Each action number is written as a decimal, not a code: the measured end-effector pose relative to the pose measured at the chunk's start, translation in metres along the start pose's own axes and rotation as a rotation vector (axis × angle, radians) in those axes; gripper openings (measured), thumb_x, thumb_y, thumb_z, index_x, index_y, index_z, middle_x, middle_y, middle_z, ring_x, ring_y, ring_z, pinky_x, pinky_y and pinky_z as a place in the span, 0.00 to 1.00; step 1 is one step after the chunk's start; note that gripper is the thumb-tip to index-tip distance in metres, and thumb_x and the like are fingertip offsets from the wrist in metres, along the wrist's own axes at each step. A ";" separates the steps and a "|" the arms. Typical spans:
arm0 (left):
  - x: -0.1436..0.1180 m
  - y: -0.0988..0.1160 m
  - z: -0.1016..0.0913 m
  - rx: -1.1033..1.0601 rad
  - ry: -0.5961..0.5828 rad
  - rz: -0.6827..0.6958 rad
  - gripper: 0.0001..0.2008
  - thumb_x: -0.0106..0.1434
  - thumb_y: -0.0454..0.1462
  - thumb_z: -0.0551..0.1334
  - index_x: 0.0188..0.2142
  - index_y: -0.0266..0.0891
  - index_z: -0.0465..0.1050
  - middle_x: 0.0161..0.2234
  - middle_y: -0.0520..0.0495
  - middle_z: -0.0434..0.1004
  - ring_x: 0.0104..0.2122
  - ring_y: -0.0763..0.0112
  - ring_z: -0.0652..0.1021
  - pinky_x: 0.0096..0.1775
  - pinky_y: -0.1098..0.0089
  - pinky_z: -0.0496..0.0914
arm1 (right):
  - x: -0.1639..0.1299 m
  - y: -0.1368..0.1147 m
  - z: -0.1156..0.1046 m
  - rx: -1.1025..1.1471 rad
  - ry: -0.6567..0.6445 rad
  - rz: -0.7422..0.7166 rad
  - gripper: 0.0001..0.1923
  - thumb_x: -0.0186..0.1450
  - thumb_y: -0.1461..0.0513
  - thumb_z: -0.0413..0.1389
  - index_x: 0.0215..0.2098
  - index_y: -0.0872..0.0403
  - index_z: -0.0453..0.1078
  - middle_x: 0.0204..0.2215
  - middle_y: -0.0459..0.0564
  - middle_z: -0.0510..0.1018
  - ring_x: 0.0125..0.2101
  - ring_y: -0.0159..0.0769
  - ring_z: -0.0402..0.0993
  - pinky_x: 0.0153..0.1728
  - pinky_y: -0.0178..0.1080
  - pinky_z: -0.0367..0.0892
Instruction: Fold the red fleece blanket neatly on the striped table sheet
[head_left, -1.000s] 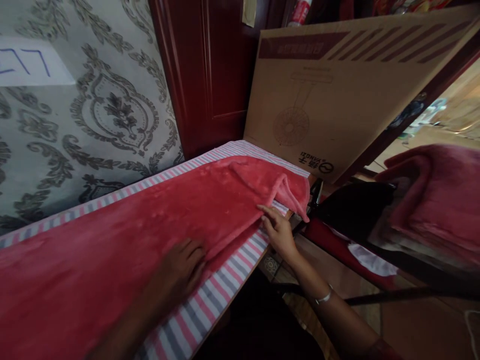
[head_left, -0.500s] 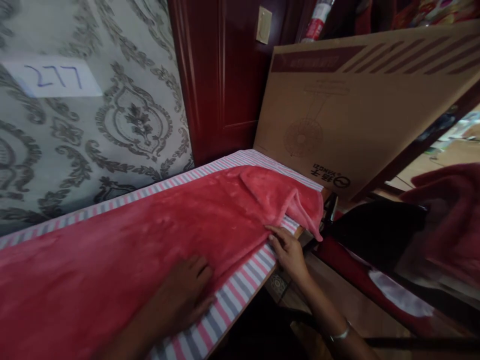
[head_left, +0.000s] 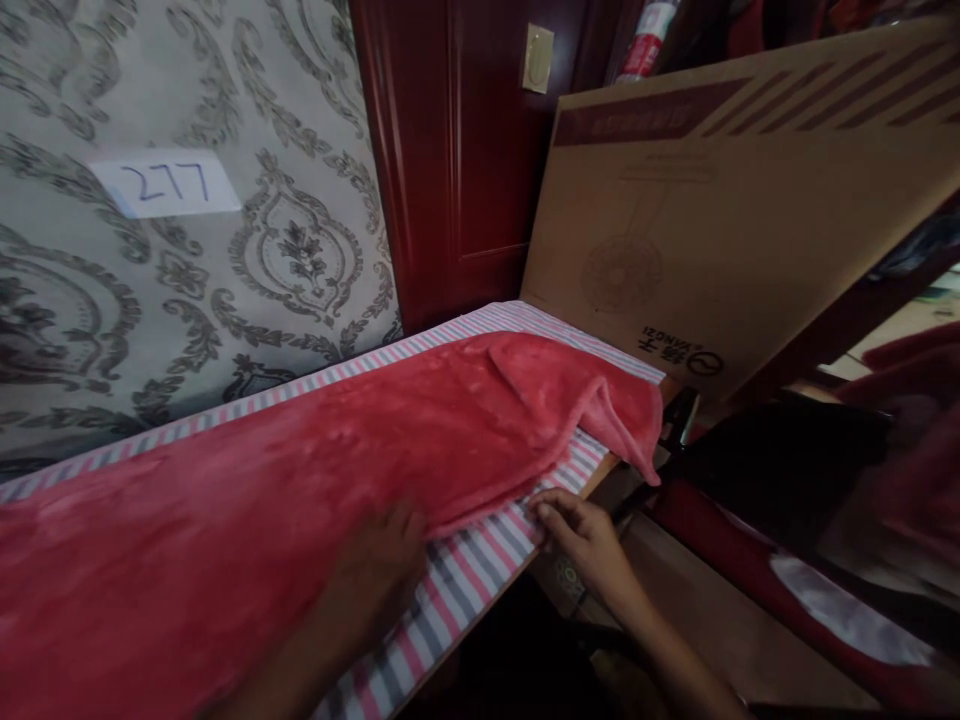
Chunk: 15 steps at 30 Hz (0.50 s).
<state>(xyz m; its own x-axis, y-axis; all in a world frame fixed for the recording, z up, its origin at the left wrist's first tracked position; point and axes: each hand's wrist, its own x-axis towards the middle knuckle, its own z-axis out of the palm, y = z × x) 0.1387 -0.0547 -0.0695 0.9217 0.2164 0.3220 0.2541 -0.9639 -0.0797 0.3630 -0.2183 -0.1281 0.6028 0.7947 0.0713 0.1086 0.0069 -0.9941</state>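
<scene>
The red fleece blanket (head_left: pixel 315 470) lay stretched along the striped cover (head_left: pixel 480 570) of the narrow table, its far corner folded over and hanging off the end. Compared with a second earlier, the near edge had pulled back a little: more stripes showed between the fleece and the table's front edge, and the right hand (head_left: pixel 585 535) had slid from the fold at the corner back along that edge toward the person. It looked as though the cloth was being drawn and smoothed rather than lifted. The right hand rested with fingers loosely curled on the stripes, its tips at the fleece's hem; whether it pinched the hem I could not tell. The left hand (head_left: pixel 375 575) lay flat and open, palm down on the fleece's edge, blurred by motion.

Counted: 1 blanket on the table, 1 striped cover, 2 hands. Behind stood 1 large cardboard box (head_left: pixel 712 220) leaning at the table's end, 1 paper label (head_left: pixel 165 183) reading 277 on the patterned wall, and 1 wall switch (head_left: pixel 538 58) on the dark red door frame.
</scene>
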 end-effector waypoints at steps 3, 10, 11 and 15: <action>0.004 -0.014 -0.014 -0.029 0.179 -0.028 0.08 0.65 0.33 0.52 0.34 0.41 0.70 0.30 0.46 0.76 0.28 0.63 0.77 0.29 0.65 0.69 | -0.008 -0.007 0.014 0.320 -0.207 0.278 0.26 0.58 0.43 0.64 0.45 0.53 0.74 0.33 0.51 0.82 0.23 0.39 0.78 0.24 0.40 0.73; 0.009 -0.021 -0.025 -0.049 0.317 0.021 0.07 0.66 0.33 0.53 0.37 0.43 0.69 0.30 0.48 0.76 0.27 0.66 0.77 0.28 0.67 0.68 | 0.023 -0.025 0.033 0.811 -0.241 0.302 0.26 0.60 0.46 0.65 0.48 0.54 0.70 0.45 0.58 0.82 0.45 0.46 0.81 0.46 0.49 0.75; 0.008 -0.020 -0.024 -0.032 0.317 0.035 0.08 0.65 0.33 0.53 0.37 0.42 0.70 0.30 0.47 0.76 0.27 0.65 0.77 0.29 0.66 0.68 | 0.035 -0.026 0.033 0.838 -0.197 0.262 0.26 0.60 0.46 0.65 0.48 0.53 0.70 0.46 0.57 0.82 0.48 0.47 0.79 0.48 0.51 0.75; -0.001 -0.006 -0.017 -0.037 0.120 0.041 0.09 0.62 0.30 0.54 0.35 0.42 0.71 0.31 0.46 0.78 0.30 0.62 0.78 0.31 0.64 0.69 | 0.077 -0.023 0.026 0.859 0.039 0.183 0.21 0.58 0.50 0.65 0.45 0.51 0.72 0.43 0.54 0.83 0.51 0.51 0.77 0.50 0.56 0.75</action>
<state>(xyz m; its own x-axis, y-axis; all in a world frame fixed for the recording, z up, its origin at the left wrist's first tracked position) 0.1317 -0.0521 -0.0537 0.8888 0.1582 0.4301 0.2034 -0.9772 -0.0611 0.3860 -0.1414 -0.1020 0.5806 0.8070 -0.1082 -0.6154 0.3479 -0.7073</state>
